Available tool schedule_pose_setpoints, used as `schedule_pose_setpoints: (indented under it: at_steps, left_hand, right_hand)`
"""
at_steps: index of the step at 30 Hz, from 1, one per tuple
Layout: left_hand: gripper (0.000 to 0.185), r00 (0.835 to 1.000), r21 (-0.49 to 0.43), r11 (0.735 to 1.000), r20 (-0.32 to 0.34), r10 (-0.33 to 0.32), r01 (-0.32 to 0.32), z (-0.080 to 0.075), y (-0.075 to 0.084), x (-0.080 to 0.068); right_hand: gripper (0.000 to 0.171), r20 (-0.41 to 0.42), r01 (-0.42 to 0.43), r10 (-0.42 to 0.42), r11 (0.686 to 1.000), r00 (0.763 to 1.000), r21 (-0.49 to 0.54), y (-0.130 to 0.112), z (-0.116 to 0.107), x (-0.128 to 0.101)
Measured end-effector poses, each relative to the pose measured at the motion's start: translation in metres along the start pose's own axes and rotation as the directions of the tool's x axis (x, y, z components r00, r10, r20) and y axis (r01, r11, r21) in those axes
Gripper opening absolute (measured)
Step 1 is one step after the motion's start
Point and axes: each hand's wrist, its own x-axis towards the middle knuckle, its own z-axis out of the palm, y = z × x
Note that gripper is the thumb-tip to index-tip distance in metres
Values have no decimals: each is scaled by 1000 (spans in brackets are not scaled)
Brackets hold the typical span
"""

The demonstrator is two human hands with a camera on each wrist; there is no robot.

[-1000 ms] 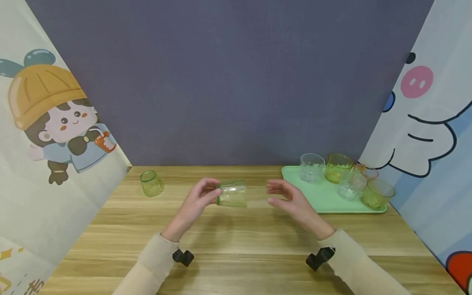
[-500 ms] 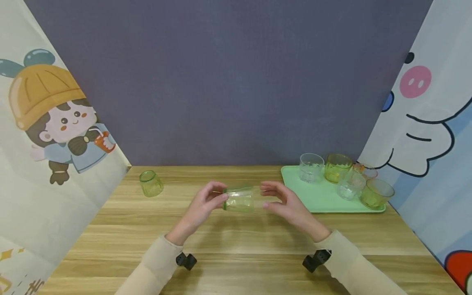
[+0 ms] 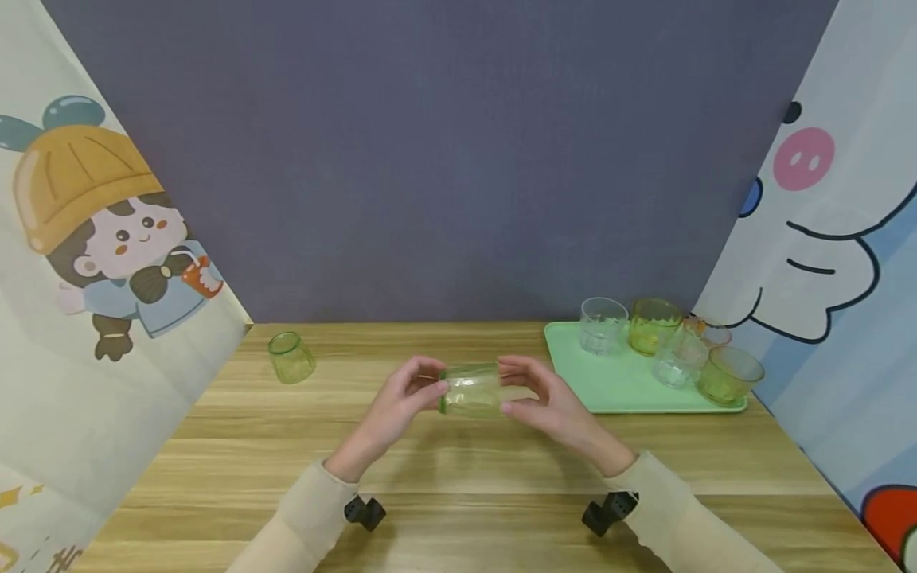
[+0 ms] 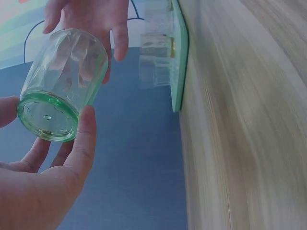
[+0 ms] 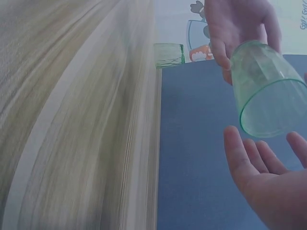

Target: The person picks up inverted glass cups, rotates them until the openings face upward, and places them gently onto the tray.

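Note:
A clear green drinking glass (image 3: pixel 471 391) lies sideways in the air above the wooden table. My left hand (image 3: pixel 390 414) pinches it at its thick green base between thumb and fingers. The left wrist view shows the base of the glass (image 4: pixel 48 117) toward that palm. My right hand (image 3: pixel 552 406) is at the mouth end, thumb and fingers spread apart. From the right wrist, the glass (image 5: pixel 264 91) has its open rim facing the right hand (image 5: pixel 268 177), whose fingertips are right by the rim with a small gap showing.
A second green glass (image 3: pixel 291 358) stands upside down at the table's back left. At the back right a light green tray (image 3: pixel 609 390) carries several clear and yellowish glasses, such as a clear tumbler (image 3: pixel 603 326). A dark panel (image 3: pixel 458 159) rises behind the wooden table (image 3: pixel 458 509).
My left hand has brought the glass slightly rightward and toward me. The right hand has moved left, from well apart to the rim of the glass.

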Motion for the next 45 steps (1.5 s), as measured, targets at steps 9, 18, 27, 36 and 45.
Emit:
schedule_pose_setpoints:
  at_steps: [9,18,27,36,45]
  left_hand:
    - [40,999,-32,999,44,-3,4,7,-2,-1]
    - [41,998,-39,999,49,-35,37,5,-1,-1]
    - [40,997,9,1000,73,-17,16,2,2,2]
    - [30,998,121,993,54,-24,18,-16,3,1]
    - [26,997,282,959,60,-45,26,-26,10,-1]
  right_hand:
    - [64,-12,-30,30,999,999,-13,-2,3,-2]
    - [60,-30,8,-7,1000,1000,21,-3,2,-1]
    - [60,-19,-1,1,1000,1000,-7,-5,-2,1]
    - [58,-14,-36,34,993,999,-109,-8,-14,2]
    - [57,26,-49,55,977,998,-210,-12,-25,4]
